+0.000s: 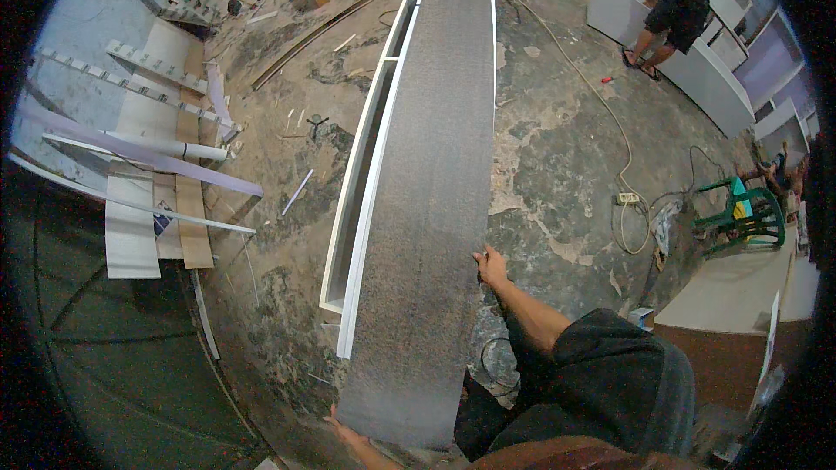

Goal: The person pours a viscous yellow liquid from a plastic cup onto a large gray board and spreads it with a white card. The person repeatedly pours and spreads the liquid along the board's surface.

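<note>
Apparently, the left hand (350, 439) and right hand (493, 267) are gripping the long dark-grey panel (427, 174) alongside the cream-white frame (330, 305), steadying it, any shift calling for even, two-handed support.

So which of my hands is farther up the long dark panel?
Your right hand, at the right edge of the long dark panel; your left hand is lower, by its near left corner.
</note>
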Action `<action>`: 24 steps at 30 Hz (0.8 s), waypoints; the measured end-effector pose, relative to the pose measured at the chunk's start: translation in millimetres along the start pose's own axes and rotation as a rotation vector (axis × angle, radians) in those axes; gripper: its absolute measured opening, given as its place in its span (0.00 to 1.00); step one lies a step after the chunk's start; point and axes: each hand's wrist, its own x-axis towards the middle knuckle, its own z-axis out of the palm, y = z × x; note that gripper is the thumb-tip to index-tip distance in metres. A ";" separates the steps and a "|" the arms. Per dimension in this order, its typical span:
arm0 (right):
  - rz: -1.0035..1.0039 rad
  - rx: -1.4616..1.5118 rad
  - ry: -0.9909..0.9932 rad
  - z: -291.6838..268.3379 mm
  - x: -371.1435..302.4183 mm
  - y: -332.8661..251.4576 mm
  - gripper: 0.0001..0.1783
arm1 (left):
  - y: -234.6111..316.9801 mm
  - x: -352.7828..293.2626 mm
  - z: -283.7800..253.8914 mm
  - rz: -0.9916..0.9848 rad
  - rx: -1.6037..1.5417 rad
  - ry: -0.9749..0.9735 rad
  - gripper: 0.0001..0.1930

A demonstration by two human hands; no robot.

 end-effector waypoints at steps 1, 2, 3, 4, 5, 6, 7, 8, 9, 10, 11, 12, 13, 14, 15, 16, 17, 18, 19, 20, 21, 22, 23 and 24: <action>0.000 0.004 -0.001 2.3 -3.5 -4.3 0.31 | 0.7 -4.9 -5.6 0.035 0.026 -0.052 0.29; -0.025 0.007 0.031 3.7 -6.0 -3.4 0.30 | 3.8 -15.0 -4.6 0.064 0.055 -0.108 0.29; -0.045 0.007 0.063 4.8 -7.1 3.5 0.30 | 5.7 -28.9 0.5 0.087 0.086 -0.166 0.29; -0.064 0.008 0.093 8.3 -8.4 10.4 0.29 | 9.2 -43.2 7.0 0.111 0.120 -0.222 0.29; -0.108 -0.037 0.119 9.5 5.2 31.6 0.28 | 10.3 -53.9 16.8 0.119 0.137 -0.260 0.29; -0.153 -0.072 0.120 19.3 12.9 46.9 0.26 | 11.6 -65.6 25.3 0.097 0.105 -0.244 0.29; -0.180 0.056 0.091 23.0 8.2 34.2 0.23 | 9.7 -76.6 20.9 0.047 0.039 -0.184 0.30; -0.287 -0.015 0.153 16.9 16.9 43.0 0.24 | 4.5 -83.3 26.2 -0.018 -0.034 -0.163 0.30; -0.330 -0.105 0.282 23.7 14.6 30.8 0.25 | 1.4 -92.0 27.0 -0.087 -0.104 -0.099 0.30; -0.140 -0.066 0.077 19.2 22.9 22.5 0.26 | -0.9 -94.1 29.3 -0.149 -0.179 -0.030 0.30; -0.197 -0.050 0.181 -0.2 26.5 51.2 0.25 | -10.2 -92.0 44.7 -0.254 -0.210 -0.005 0.30; -0.028 -0.170 -0.049 -11.5 40.2 45.4 0.26 | -12.5 -93.1 49.8 -0.289 -0.259 0.063 0.30; -0.106 -0.135 0.015 0.3 36.7 16.0 0.28 | -12.7 -92.7 47.4 -0.274 -0.324 0.126 0.30; -0.187 -0.010 0.021 -19.2 46.5 70.9 0.32 | -25.7 -91.5 62.6 -0.331 -0.348 0.120 0.30; -0.097 0.035 -0.067 -1.6 18.9 55.6 0.33 | -23.2 -90.3 60.0 -0.311 -0.391 0.182 0.30; -0.024 0.066 -0.126 -5.3 6.8 34.7 0.34 | -23.5 -88.3 57.8 -0.303 -0.399 0.175 0.30; 0.050 0.068 -0.107 -18.4 -21.7 57.9 0.34 | -31.9 -86.5 65.3 -0.354 -0.367 0.132 0.30; 0.092 0.096 -0.115 -13.1 -50.1 61.4 0.34 | -32.7 -79.1 57.9 -0.401 -0.342 0.081 0.31; 0.129 0.123 -0.135 -4.6 -82.5 65.9 0.34 | -36.1 -74.1 49.3 -0.441 -0.326 0.038 0.31; 0.149 0.256 -0.158 6.5 -126.1 69.4 0.33 | -31.6 -68.8 33.2 -0.486 -0.308 -0.001 0.32; 0.182 0.363 -0.153 2.8 -171.8 84.6 0.32 | -33.0 -62.4 26.4 -0.515 -0.107 -0.006 0.33; 0.261 0.411 -0.196 5.9 -212.2 82.3 0.31 | -30.5 -51.3 17.4 -0.516 0.078 -0.007 0.34; 0.355 0.466 -0.239 10.5 -260.1 76.5 0.30 | -22.9 -49.6 13.1 -0.368 0.284 0.011 0.36; 0.417 0.460 -0.323 17.3 -300.0 72.1 0.30 | -13.9 -49.3 9.1 -0.227 0.500 0.061 0.37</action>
